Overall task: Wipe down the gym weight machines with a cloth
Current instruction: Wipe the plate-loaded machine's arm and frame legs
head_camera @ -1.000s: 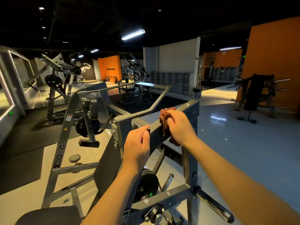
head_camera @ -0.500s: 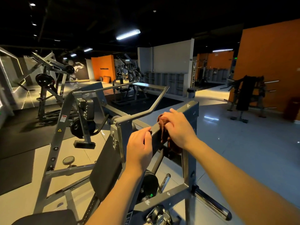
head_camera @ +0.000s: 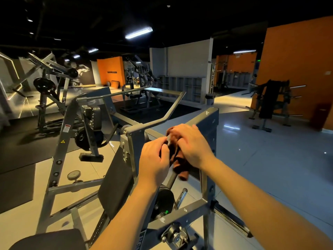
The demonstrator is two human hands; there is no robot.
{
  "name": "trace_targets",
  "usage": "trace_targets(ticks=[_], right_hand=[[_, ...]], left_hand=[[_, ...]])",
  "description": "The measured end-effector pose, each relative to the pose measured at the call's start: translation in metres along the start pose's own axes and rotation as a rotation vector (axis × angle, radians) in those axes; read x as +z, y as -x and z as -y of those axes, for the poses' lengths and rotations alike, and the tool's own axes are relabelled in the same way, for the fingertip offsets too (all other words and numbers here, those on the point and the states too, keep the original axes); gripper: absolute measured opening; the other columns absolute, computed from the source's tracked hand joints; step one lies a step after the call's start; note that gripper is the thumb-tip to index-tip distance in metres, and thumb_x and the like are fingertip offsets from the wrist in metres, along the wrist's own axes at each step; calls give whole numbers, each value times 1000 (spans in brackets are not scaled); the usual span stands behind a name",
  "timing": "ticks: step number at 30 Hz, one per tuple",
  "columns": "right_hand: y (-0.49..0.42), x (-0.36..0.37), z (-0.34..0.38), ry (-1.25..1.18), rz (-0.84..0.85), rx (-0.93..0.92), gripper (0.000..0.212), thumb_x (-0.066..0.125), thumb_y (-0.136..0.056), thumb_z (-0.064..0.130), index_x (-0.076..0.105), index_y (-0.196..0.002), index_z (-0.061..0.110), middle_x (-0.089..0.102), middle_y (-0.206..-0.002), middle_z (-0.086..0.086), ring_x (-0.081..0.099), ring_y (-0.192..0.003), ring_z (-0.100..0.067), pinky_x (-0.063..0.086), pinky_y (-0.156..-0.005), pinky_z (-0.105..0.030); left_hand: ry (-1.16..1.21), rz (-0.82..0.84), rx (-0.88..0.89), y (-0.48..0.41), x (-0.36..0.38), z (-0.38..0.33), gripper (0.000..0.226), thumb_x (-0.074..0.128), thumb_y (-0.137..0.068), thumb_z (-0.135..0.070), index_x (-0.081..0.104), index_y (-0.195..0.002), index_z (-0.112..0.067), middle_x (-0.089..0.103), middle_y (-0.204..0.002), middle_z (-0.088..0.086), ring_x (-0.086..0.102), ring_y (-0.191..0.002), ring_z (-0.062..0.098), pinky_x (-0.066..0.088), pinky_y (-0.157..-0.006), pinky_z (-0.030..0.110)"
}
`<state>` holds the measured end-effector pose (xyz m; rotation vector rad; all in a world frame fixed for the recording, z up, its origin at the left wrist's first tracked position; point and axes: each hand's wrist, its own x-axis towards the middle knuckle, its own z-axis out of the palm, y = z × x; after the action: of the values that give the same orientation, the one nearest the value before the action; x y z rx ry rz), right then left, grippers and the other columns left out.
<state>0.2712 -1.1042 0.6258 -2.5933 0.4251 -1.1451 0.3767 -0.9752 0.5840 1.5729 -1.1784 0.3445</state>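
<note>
Your right hand (head_camera: 191, 147) presses the cloth (head_camera: 180, 168), fingers flat, onto the beam (head_camera: 200, 120); left hand (head_camera: 155, 165) curls round the beam just beside, possibly nipping the cloth's edge; risk: loose tail below your right palm slips off if pressure eases.

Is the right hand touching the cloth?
Touching. Head view shows the right hand pressing the brown cloth onto the bar, cloth hanging out beneath its palm.
</note>
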Motion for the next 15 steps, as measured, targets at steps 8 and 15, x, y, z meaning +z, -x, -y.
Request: trace_targets(ticks=[8, 15], right_hand=[[16, 20, 26, -174, -44, 37, 22, 40, -95, 23, 61, -101, 27, 61, -111, 9, 50, -117, -12, 39, -110, -32], [-5, -11, -30, -100, -63, 141, 34, 34, -97, 26, 59, -119, 30, 58, -127, 10, 48, -125, -11, 23, -122, -54]], left_hand=[[-80, -31, 25, 2, 0, -11, 35, 36, -105, -31, 64, -125, -25, 64, -114, -16, 50, -107, 2, 25, -93, 0], [-229, 23, 19, -6, 9, -22, 37, 34, -103, -35, 63, -123, -25, 66, -115, -10, 47, -106, 2, 31, -97, 12]])
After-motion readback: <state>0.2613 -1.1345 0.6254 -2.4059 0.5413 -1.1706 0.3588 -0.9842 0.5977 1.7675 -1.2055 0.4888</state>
